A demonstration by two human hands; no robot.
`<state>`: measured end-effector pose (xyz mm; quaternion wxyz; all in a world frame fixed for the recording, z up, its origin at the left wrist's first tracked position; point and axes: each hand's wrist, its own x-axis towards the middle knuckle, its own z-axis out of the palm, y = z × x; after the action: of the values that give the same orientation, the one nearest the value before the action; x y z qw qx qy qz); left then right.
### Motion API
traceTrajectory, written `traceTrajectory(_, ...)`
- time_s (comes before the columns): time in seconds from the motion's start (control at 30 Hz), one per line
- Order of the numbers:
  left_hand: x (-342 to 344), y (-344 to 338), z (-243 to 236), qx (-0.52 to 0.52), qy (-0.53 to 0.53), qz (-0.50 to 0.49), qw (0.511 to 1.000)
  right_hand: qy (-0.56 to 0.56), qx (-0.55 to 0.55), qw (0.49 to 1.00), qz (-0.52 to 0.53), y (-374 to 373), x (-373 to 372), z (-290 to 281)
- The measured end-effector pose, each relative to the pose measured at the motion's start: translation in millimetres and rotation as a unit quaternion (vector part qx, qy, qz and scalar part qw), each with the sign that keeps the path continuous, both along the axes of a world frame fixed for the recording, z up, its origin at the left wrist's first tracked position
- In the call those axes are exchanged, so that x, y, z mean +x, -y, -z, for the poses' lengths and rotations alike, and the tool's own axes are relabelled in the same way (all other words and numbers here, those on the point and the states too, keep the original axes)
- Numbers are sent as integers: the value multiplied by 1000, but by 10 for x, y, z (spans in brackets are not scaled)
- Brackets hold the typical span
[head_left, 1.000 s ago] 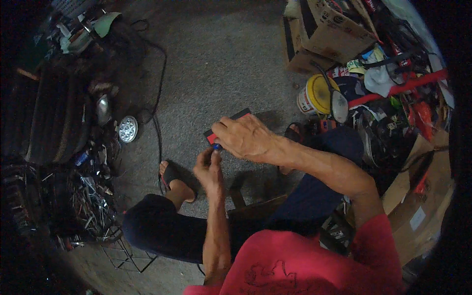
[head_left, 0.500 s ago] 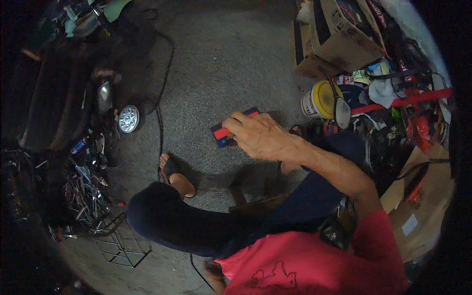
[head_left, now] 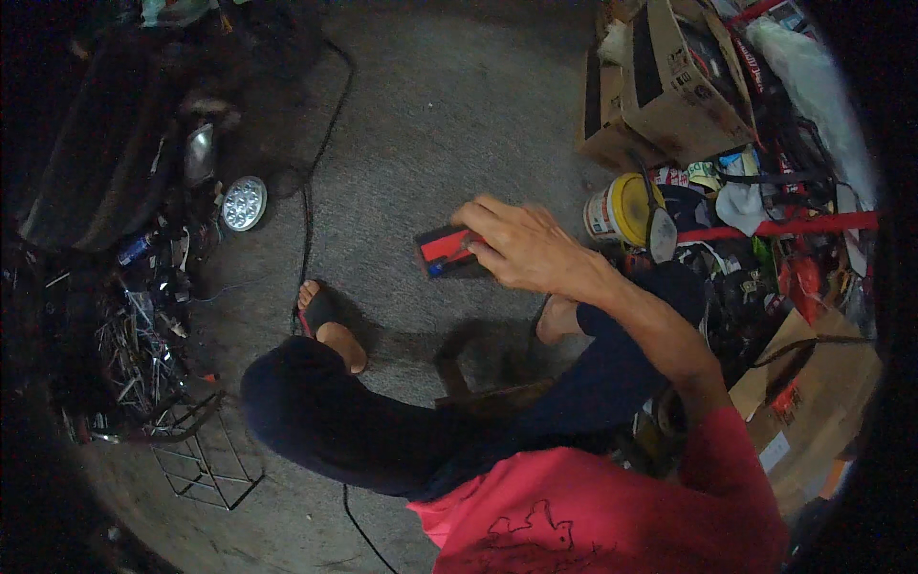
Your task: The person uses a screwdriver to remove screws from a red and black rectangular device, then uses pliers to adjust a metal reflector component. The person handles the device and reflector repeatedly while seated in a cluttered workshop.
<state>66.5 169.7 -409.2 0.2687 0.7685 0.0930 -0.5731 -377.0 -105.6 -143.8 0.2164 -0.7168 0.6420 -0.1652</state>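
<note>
Grey concrete floor (head_left: 459,124) is what you're sitting over, with clutter piled on both sides. Your right hand (head_left: 521,249) is stretched out in front of you, knuckles up, with the fingers (head_left: 483,212) curled together over the right end of a small flat red-and-black rectangular device (head_left: 445,251). So the device sticks out to the left of your fingertips, its right end tucked under them, and it sits low over the floor just ahead of your knees. Looks like a clamped grip, though the thumb is hidden underneath, so I can't tell how it meets the other side. Your left hand isn't visible anywhere.

A thin black cable (head_left: 308,206) runs down the floor to the left of the device, passing your sandalled left foot (head_left: 325,325). Further left there's a round silver LED lamp (head_left: 243,203) beside a dark heap of tangled metal parts and wires (head_left: 134,335), and a wire grid rack (head_left: 206,459) lies flat below that. On your right, a yellow-lidded tin can (head_left: 622,209) stands just beyond your wrist, with brown cardboard boxes (head_left: 669,86) behind it.
</note>
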Motion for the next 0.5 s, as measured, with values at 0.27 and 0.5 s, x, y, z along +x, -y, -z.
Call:
traceTrajectory(0.27, -26, -40, 61, 14, 19, 18, 1000, -17, 1, 1000, -2, -38, -49, -5)
traceTrajectory(0.5, 148, -60, -57, 4, 54, 33, 998, -7, -31, 999, -12, -65, -6, -15)
